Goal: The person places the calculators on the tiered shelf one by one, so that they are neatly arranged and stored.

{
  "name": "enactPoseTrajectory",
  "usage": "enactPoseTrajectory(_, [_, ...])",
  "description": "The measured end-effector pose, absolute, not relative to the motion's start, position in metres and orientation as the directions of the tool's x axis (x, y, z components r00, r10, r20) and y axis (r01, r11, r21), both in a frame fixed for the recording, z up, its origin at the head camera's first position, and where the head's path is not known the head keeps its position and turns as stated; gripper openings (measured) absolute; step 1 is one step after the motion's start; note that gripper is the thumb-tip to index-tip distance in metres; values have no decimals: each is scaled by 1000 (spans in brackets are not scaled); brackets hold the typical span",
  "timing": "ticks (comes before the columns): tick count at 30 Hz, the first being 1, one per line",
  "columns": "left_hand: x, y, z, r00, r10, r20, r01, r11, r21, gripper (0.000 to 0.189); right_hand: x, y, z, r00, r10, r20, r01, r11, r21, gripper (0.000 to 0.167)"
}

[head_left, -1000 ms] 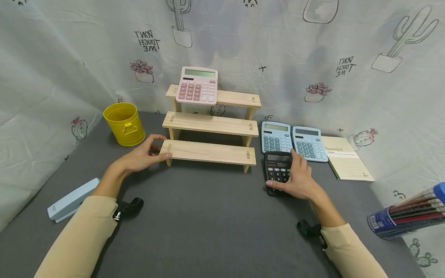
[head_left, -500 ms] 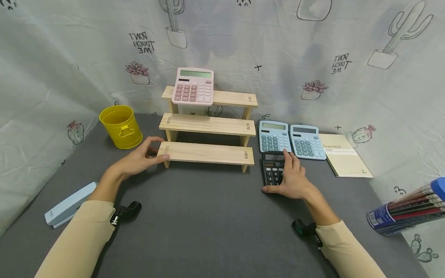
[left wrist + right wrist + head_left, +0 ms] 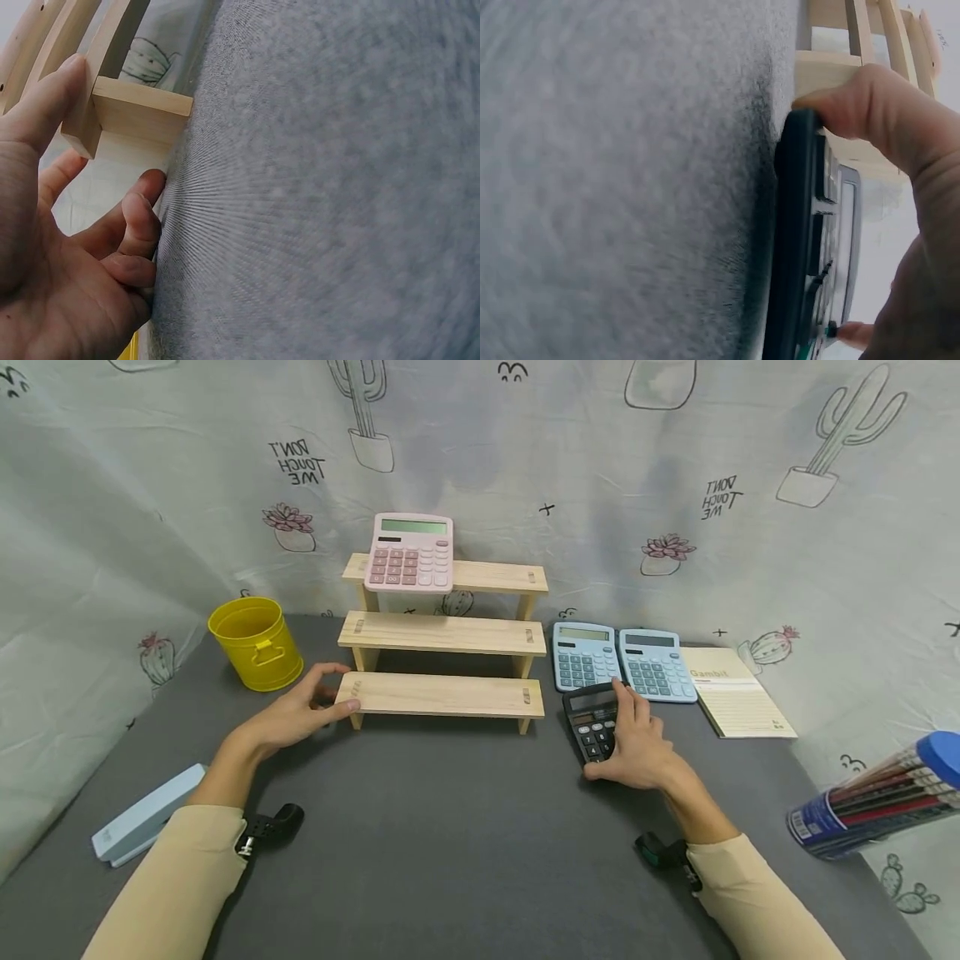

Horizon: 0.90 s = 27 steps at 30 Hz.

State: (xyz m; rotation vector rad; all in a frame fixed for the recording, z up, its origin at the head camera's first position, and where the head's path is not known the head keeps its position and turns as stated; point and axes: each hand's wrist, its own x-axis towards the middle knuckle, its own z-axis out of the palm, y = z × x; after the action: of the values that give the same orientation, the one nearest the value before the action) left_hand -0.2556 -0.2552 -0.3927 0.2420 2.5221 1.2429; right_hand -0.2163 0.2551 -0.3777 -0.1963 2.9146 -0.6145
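Observation:
A three-tier wooden stand [image 3: 442, 696] stands at the back of the grey table. My left hand [image 3: 288, 717] holds the left end of its lowest shelf [image 3: 81, 124], thumb at the front corner and forefinger behind. A pink calculator [image 3: 410, 556] leans on the top tier, at its left. To the right of the stand, my right hand [image 3: 637, 747] grips a black calculator [image 3: 587, 718], thumb at its lower end and fingers along its right and upper side. The right wrist view shows the calculator's dark edge [image 3: 791, 247] close over the cloth; the hand covers some keys.
Two light-blue calculators [image 3: 585, 657] lean side by side behind the black one. Right of them lies a cream notepad [image 3: 738, 693]. A pencil tub [image 3: 862, 806] stands at far right. At left are a yellow bucket [image 3: 258, 647] and a pale blue stapler [image 3: 146, 814].
The black calculator has turned anticlockwise in my right hand, its lower end swinging right. My left hand keeps its place at the stand. The whole head view has shifted slightly.

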Motion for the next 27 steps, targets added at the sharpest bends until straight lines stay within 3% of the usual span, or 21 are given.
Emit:
enactPoseTrajectory(11, [-258, -256, -396, -929, 309, -202, 19, 586, 810, 81, -212, 259, -373, -989, -148, 0, -124, 828, -547, 144])
enactPoseTrajectory(18, [-255, -259, -392, -936, 282, -211, 7, 614, 790, 80, -216, 251, -360, -985, -168, 32, -155, 795, -586, 145])
enactPoseTrajectory(27, [-253, -258, -392, -933, 297, -204, -6, 554, 833, 81, -223, 245, -344, -981, -152, 117, -192, 770, -609, 139])
